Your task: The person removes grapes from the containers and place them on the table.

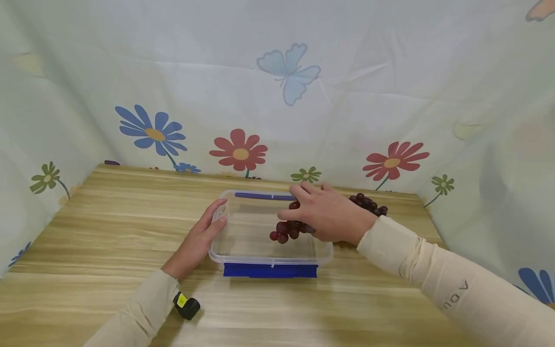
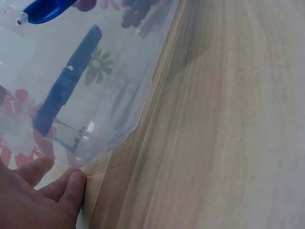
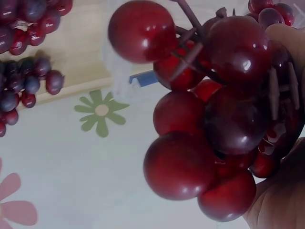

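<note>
A clear plastic container (image 1: 256, 236) with blue clip flaps stands on the table, its top uncovered. My left hand (image 1: 200, 241) touches its left wall, fingers at the rim and outer side; in the left wrist view the fingertips (image 2: 74, 188) meet the lower corner. Over the container's right half, my right hand (image 1: 327, 212) holds a bunch of dark red grapes (image 1: 289, 230) from above. Close up in the right wrist view, the grapes (image 3: 181, 162) hang from brown stems between thumb and fingers. Part of the bunch is hidden by the hand.
More grape bunches (image 1: 368, 203) lie right of the container, partly behind the right hand; the right wrist view shows at least two bunches (image 3: 33, 81). A black strap-mounted device (image 1: 187, 307) sits at the left wrist. A flower-printed cloth (image 1: 338, 111) rises behind the wooden table (image 1: 130, 226).
</note>
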`<state>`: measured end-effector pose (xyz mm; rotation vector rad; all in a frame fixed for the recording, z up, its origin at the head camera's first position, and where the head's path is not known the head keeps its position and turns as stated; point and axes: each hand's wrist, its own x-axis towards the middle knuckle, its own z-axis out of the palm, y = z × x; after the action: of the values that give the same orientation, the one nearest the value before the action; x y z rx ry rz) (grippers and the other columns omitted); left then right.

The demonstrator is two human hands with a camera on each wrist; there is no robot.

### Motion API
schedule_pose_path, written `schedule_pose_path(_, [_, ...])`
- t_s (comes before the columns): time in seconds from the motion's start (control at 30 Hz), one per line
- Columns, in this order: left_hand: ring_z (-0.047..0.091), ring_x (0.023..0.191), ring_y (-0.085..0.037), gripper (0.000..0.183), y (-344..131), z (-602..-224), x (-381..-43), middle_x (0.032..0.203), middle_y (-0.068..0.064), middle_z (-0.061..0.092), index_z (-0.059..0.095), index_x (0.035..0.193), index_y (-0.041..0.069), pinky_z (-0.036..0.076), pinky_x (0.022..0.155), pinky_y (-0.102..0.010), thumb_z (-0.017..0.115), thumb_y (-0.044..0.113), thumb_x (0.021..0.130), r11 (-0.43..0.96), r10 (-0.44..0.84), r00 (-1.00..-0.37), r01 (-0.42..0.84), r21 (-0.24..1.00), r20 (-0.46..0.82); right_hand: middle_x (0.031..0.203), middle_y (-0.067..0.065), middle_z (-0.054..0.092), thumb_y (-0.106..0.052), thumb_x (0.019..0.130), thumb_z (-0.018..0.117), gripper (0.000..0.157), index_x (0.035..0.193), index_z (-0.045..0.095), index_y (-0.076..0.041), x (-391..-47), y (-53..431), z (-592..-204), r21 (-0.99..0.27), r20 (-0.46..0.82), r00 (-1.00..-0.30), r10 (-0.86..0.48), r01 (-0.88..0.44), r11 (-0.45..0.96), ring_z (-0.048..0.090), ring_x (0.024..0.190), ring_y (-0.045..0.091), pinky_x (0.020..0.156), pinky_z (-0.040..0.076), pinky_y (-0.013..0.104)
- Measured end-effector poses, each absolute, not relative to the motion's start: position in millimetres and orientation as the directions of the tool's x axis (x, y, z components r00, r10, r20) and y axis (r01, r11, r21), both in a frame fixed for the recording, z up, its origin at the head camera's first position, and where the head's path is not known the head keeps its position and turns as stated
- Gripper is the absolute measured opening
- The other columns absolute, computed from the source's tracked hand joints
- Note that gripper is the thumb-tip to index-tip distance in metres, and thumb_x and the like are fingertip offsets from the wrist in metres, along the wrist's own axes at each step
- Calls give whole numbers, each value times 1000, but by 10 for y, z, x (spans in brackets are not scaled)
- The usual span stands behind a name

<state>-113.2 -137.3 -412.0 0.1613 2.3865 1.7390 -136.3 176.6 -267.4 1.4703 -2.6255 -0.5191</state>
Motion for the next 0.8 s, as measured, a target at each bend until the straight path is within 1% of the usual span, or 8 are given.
schedule_pose_path(0.07, [11, 163, -40, 58, -1366, -4113, -1130, 178, -1, 9, 22, 164, 40, 14, 124, -75, 39, 54, 110, 310, 195, -977, -21, 951, -85, 119, 6, 51, -30, 90, 81, 50, 132, 56, -41, -1351, 1839, -2660, 338, -80, -546, -834, -802, 493, 54, 103, 23, 66, 44, 38])
schedule_pose_path(0.2, [11, 163, -41, 56, -1356, -4101, -1125, 178, -2, 9, 22, 164, 41, 15, 124, -75, 38, 52, 111, 310, 194, -977, -23, 951, -87, 117, 5, 51, -30, 89, 81, 48, 129, 56, -41, -1331, 1988, -2651, 337, -73, -577, -814, -782, 524, 54, 102, 22, 65, 46, 39])
schedule_pose_path(0.37, [11, 163, -42, 55, -1360, -4101, -1126, 178, -2, 8, 22, 164, 42, 15, 123, -76, 38, 50, 111, 312, 195, -977, -24, 950, -89, 114, 5, 51, -25, 90, 79, 45, 127, 57, -39, -1299, 2173, -2669, 329, -56, -590, -806, -773, 543, 54, 100, 23, 67, 51, 41])
schedule_pose_path(0.5, [12, 162, -42, 56, -1367, -4117, -1135, 178, -3, 9, 22, 164, 40, 15, 124, -75, 39, 49, 112, 315, 194, -978, -14, 949, -79, 110, 4, 51, -19, 90, 77, 45, 127, 59, -38, -1266, 2336, -2696, 306, -22, -604, -797, -763, 570, 53, 98, 23, 70, 52, 42])
schedule_pose_path(0.63, [12, 163, -41, 56, -1366, -4132, -1145, 177, -5, 11, 23, 164, 37, 15, 125, -74, 39, 48, 112, 319, 194, -979, 2, 948, -63, 113, 6, 52, -19, 88, 80, 48, 128, 60, -37, -1227, 2507, -2724, 299, -7, -633, -774, -740, 602, 54, 102, 25, 69, 51, 42])
schedule_pose_path(0.73, [12, 162, -41, 55, -1366, -4137, -1149, 177, -5, 11, 23, 164, 38, 14, 125, -74, 39, 46, 112, 320, 195, -979, 3, 947, -63, 118, 8, 53, -19, 86, 82, 52, 131, 61, -37, -1192, 2629, -2740, 282, -14, -663, -749, -721, 633, 55, 106, 26, 69, 52, 43])
schedule_pose_path(0.8, [12, 162, -42, 54, -1365, -4136, -1150, 177, -6, 11, 23, 164, 38, 15, 124, -75, 39, 44, 113, 320, 197, -978, 3, 948, -64, 120, 9, 53, -17, 85, 83, 55, 133, 62, -36, -1165, 2706, -2743, 262, -22, -685, -729, -707, 657, 55, 108, 27, 71, 53, 44])
